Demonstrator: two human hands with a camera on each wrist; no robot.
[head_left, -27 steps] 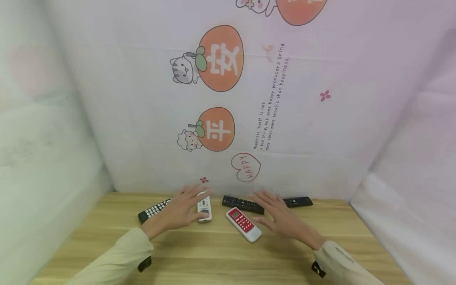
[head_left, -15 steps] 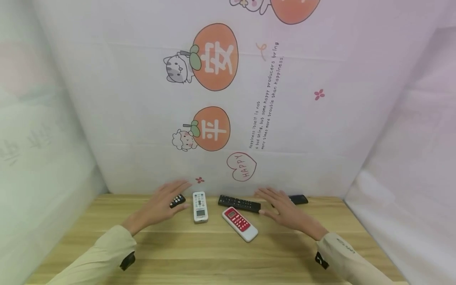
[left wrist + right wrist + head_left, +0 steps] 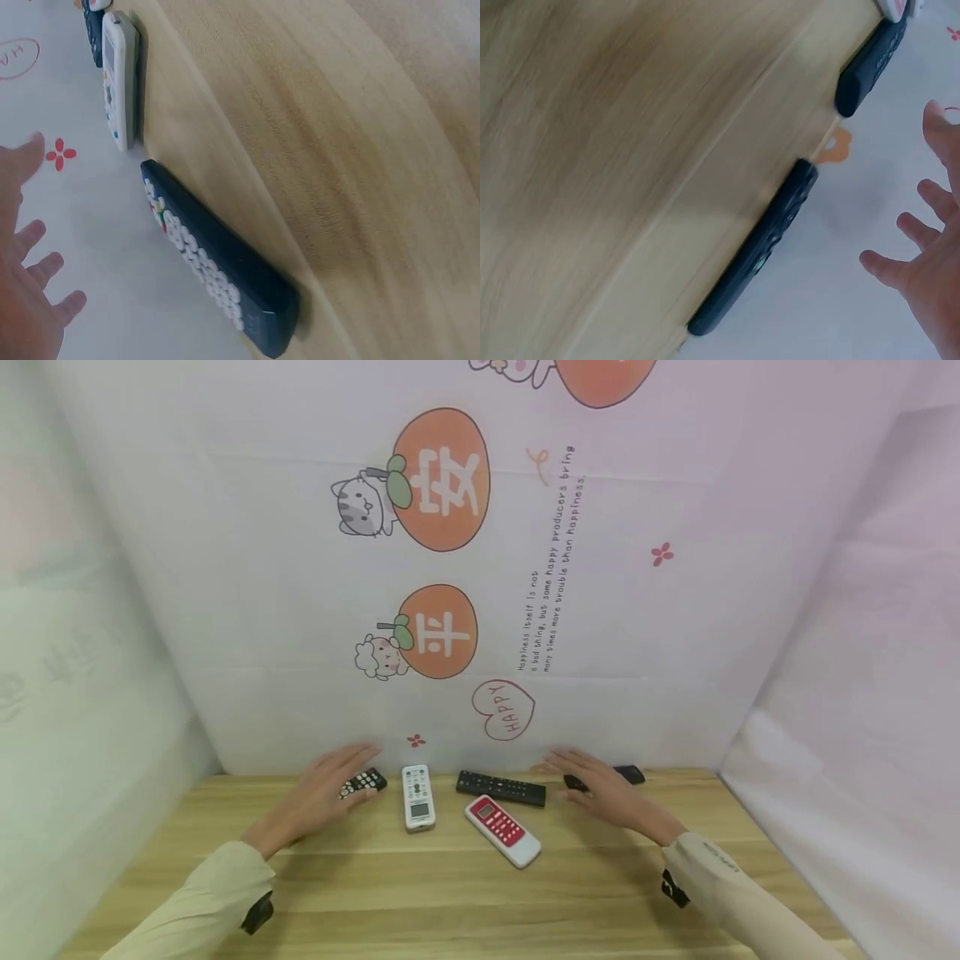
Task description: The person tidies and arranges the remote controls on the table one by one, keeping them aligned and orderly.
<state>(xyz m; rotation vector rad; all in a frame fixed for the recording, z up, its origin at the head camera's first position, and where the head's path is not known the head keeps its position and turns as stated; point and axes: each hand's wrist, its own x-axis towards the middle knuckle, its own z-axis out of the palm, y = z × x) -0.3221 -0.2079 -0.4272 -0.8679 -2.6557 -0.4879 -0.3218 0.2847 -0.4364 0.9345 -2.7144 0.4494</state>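
Approach appears to be the step in hand: my left grip, empty with fingers spread, hovers near the white-buttoned remote at my 11 o'clock on the table; my right grip, likewise empty, hovers near the slim black remote at 1 o'clock. Any pickup, I judge, calls for lowering and curling fingers.

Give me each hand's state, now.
Left hand: open, holding nothing, near the black remote with white buttons.
Right hand: open, holding nothing, near the rightmost black remote.
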